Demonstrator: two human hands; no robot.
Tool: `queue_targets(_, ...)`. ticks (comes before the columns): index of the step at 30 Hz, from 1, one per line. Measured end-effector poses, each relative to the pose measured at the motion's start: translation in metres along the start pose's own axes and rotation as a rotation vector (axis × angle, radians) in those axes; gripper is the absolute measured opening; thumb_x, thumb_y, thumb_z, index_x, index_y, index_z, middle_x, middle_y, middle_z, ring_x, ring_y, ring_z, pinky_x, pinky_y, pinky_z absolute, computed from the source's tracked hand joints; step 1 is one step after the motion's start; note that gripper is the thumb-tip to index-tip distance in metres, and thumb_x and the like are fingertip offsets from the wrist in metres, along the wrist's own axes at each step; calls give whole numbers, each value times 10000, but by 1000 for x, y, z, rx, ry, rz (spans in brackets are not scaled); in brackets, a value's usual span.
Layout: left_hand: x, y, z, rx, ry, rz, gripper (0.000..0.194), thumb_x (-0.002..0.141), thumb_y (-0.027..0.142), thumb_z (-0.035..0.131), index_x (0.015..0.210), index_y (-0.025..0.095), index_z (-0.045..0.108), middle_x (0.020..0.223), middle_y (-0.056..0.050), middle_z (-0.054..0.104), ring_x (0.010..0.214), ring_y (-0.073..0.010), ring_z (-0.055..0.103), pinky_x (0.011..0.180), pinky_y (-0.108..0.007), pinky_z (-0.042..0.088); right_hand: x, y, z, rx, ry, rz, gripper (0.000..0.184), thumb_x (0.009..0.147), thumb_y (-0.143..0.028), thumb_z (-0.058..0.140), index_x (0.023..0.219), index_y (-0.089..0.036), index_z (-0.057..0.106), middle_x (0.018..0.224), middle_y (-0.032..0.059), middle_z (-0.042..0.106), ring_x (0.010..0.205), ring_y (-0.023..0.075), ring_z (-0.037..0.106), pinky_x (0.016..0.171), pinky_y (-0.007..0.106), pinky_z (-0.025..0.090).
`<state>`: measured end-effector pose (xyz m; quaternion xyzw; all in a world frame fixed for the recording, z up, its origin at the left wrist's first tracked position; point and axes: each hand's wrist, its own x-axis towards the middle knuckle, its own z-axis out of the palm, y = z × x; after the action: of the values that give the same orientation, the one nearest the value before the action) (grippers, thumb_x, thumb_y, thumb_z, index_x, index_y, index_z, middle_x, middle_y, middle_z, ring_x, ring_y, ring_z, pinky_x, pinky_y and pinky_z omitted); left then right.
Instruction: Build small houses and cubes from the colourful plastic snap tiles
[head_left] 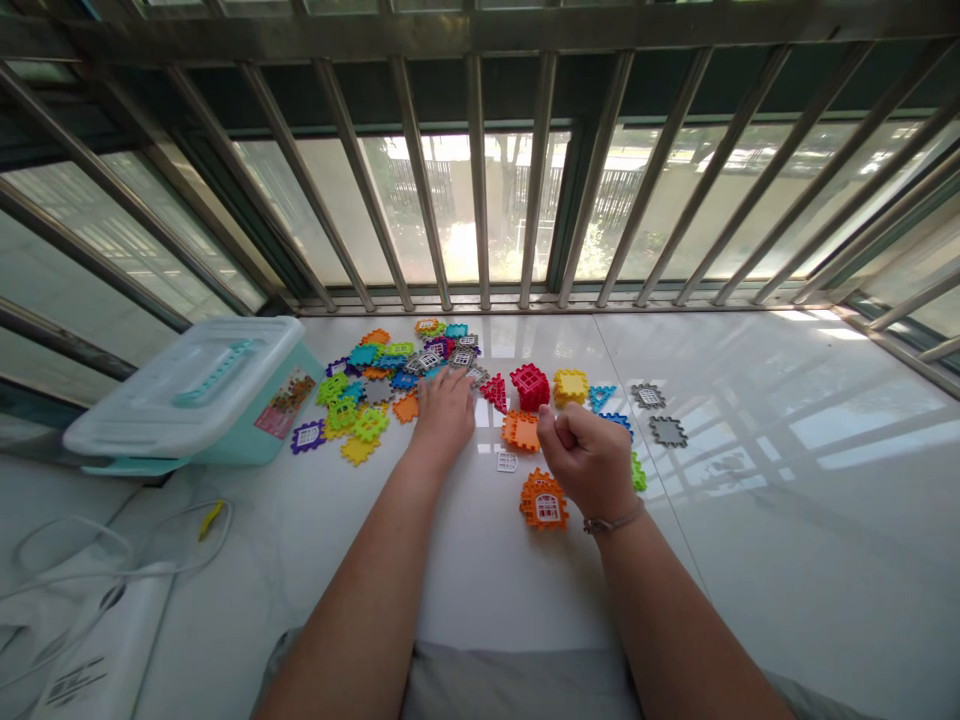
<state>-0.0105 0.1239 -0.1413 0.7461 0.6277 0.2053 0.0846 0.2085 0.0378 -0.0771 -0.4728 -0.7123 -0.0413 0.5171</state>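
Note:
My left hand [444, 408] lies flat, fingers stretched out, at the right edge of a heap of coloured interlocking plastic tiles [375, 385]. My right hand [589, 460] is curled into a loose fist above the white sill; what it holds, if anything, is hidden. Between the hands lie an orange square tile [520, 430] and a small white window piece [507, 461]. An orange house-shaped tile with a white window [543, 500] sits just left of my right wrist. A red cube built of tiles [530, 386] and a yellow tile [571, 386] stand beyond.
A teal storage box with a pale lid [202, 395] stands at the left. Two grey tiles [658, 412] lie at the right. White cables [112, 560] trail at the lower left. Metal window bars [480, 200] close off the far side.

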Motion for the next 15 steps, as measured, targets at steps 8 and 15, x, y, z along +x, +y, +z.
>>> queue_targets(8, -3, -2, 3, -25, -41, -47, 527, 1111, 268, 463, 1624, 249, 585, 1711, -157, 601, 1642, -411, 462, 1376, -823, 132, -1, 1, 2, 0, -1, 6, 531, 1045, -210, 682, 693, -259, 287, 569, -94, 315, 490, 86, 282, 507, 263, 273)
queue_targets(15, 1, -1, -3, -27, 9, -39, 474, 1080, 179, 457, 1497, 217, 679, 1618, -169, 675, 1619, -390, 492, 1380, -768, 216, -1, 1, 2, 10, -7, 19, 530, 1046, -218, 679, 695, -260, 284, 572, -92, 321, 498, 89, 289, 514, 267, 272)
